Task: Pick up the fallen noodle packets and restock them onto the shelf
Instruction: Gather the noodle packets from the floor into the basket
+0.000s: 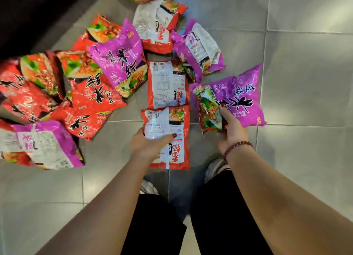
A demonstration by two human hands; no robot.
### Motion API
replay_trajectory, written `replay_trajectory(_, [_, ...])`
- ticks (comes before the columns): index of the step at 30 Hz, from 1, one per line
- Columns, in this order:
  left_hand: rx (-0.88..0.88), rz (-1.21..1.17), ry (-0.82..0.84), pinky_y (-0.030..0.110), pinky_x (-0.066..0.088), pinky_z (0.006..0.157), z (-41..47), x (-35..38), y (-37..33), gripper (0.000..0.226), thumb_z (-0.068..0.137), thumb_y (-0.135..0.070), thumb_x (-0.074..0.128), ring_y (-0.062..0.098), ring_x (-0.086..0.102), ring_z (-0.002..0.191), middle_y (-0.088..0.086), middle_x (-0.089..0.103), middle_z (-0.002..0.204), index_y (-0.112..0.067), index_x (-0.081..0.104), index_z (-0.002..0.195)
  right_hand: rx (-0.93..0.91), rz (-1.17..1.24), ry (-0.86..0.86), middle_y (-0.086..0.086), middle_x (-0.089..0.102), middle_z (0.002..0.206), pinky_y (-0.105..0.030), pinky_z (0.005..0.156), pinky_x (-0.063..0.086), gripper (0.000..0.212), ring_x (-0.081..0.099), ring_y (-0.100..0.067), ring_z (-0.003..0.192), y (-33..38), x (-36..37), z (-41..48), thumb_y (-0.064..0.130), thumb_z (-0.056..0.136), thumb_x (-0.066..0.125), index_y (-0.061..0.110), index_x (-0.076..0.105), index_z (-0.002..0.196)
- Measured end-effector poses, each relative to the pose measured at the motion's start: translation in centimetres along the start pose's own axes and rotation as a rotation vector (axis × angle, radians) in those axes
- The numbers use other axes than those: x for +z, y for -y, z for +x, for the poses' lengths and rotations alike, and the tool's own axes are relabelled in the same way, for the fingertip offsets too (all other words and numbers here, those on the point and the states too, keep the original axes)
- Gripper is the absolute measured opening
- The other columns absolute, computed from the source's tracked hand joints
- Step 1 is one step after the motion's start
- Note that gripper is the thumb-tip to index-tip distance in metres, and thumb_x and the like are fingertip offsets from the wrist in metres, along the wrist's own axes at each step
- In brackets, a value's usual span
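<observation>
The left hand (pixel 150 144) grips a shiny red plastic noodle packet (pixel 177 121) by its near edge, thumb curled over the white printed back. The right hand (pixel 232 130), with a dark red bead bracelet (pixel 236 147) at the wrist, pinches a glossy purple noodle packet (pixel 240 100) at its near corner, front side up. Both packets lie just ahead of the hands over the grey tiled floor (pixel 305 83). Another red packet (pixel 166 84) lies back-up just beyond the left hand, and a jumbled heap of red and purple packets (pixel 57 94) spreads to its left.
</observation>
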State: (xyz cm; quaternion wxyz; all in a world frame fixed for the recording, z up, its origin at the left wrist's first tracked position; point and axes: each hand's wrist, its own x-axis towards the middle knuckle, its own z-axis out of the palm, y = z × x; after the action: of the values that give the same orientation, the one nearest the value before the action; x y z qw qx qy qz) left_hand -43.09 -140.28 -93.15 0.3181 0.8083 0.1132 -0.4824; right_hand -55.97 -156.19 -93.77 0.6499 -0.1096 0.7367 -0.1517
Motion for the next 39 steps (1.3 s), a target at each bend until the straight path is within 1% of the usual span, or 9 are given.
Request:
replay_trajectory(3, [0.039,-0.109,0.003,0.041,0.059,0.082,-4.0,-2.4,-3.1,0.041,0.066,-0.024,0.089,0.016,0.073,0.085,-0.002,0.075,0.1,-0.024,0.066,0.099,-0.08,-0.057,0.057,-0.008,0.073,0.1,-0.025,0.055,0.056,0.047,0.073,-0.018,0.075,2.2,-0.6,-4.4,0.014,0.073,0.081,0.01,0.06,0.114])
replay_trajectory(6, [0.116,-0.176,0.008,0.046,0.058,0.085,-8.5,-5.3,-6.4,0.048,0.066,-0.023,0.089,0.018,0.073,0.089,-0.002,0.074,0.103,-0.024,0.064,0.106,-0.188,-0.166,0.116,-0.01,0.072,0.109,-0.044,0.083,0.057,0.064,0.069,-0.027,0.097,4.5,-0.9,-10.2,0.017,0.057,0.087,0.013,0.063,0.116])
replay_trajectory(9, [0.173,-0.243,-0.025,0.046,0.058,0.084,-14.5,-8.9,-9.3,0.056,0.067,-0.02,0.088,0.016,0.073,0.09,-0.003,0.073,0.105,-0.022,0.06,0.116,-0.256,-0.265,0.22,-0.012,0.072,0.108,-0.057,0.09,0.052,0.077,0.068,-0.034,0.102,6.9,-1.7,-17.2,0.022,0.045,0.093,0.011,0.063,0.116])
replay_trajectory(15, [0.247,-0.344,-0.075,0.042,0.057,0.088,-29.7,-17.4,-12.6,0.057,0.068,-0.029,0.088,0.014,0.072,0.094,-0.004,0.074,0.106,-0.021,0.062,0.118,-0.377,-0.544,0.364,-0.002,0.071,0.092,-0.021,0.065,0.057,0.032,0.069,-0.009,0.076,11.6,-3.6,-34.3,0.005,0.072,0.081,0.016,0.064,0.096])
replay_trajectory(23, [0.222,-0.557,-0.252,0.034,0.059,0.074,-50.1,-23.8,-9.7,0.038,0.076,-0.022,0.082,0.016,0.072,0.084,0.001,0.074,0.1,-0.022,0.063,0.108,-0.336,-0.703,0.676,-0.005,0.072,0.09,-0.029,0.068,0.059,0.023,0.071,-0.018,0.078,13.5,-8.8,-50.9,0.005,0.078,0.073,0.017,0.062,0.095])
replay_trajectory(27, [0.202,-0.787,-0.352,0.031,0.059,0.069,-58.5,-22.8,-6.3,0.035,0.081,-0.017,0.076,0.022,0.073,0.087,0.004,0.075,0.101,-0.017,0.064,0.113,-0.234,-0.923,0.881,-0.015,0.072,0.104,-0.047,0.086,0.056,0.065,0.069,-0.032,0.096,13.0,-10.4,-55.6,0.021,0.059,0.088,0.007,0.061,0.116])
replay_trajectory(29, [0.182,-0.886,-0.369,0.04,0.06,0.073,-61.6,-22.4,-4.2,0.046,0.077,-0.02,0.077,0.029,0.073,0.089,0.009,0.075,0.104,-0.014,0.061,0.119,-0.233,-1.071,0.987,-0.009,0.073,0.1,-0.038,0.078,0.058,0.085,0.07,-0.026,0.093,12.7,-10.4,-57.6,0.018,0.047,0.093,0.004,0.057,0.123])
replay_trajectory(32, [0.16,-1.022,-0.431,0.04,0.06,0.068,-64.6,-22.8,-1.5,0.043,0.077,-0.017,0.077,0.03,0.074,0.084,0.01,0.075,0.101,-0.013,0.06,0.116,-0.255,-1.23,1.131,0.005,0.075,0.082,-0.02,0.059,0.054,0.063,0.071,-0.008,0.073,11.7,-9.2,-60.6,-0.004,0.064,0.082,0.005,0.055,0.12])
replay_trajectory(39, [0.145,-1.296,-0.624,0.032,0.06,0.062,-69.3,-27.4,6.2,0.036,0.082,-0.008,0.072,0.022,0.074,0.085,-0.003,0.076,0.096,-0.02,0.058,0.113,-0.211,-1.538,1.373,-0.011,0.066,0.116,-0.027,0.07,0.056,0.082,0.067,-0.019,0.095,2.1,-3.8,-66.9,-0.001,0.055,0.083,0.009,0.048,0.129])
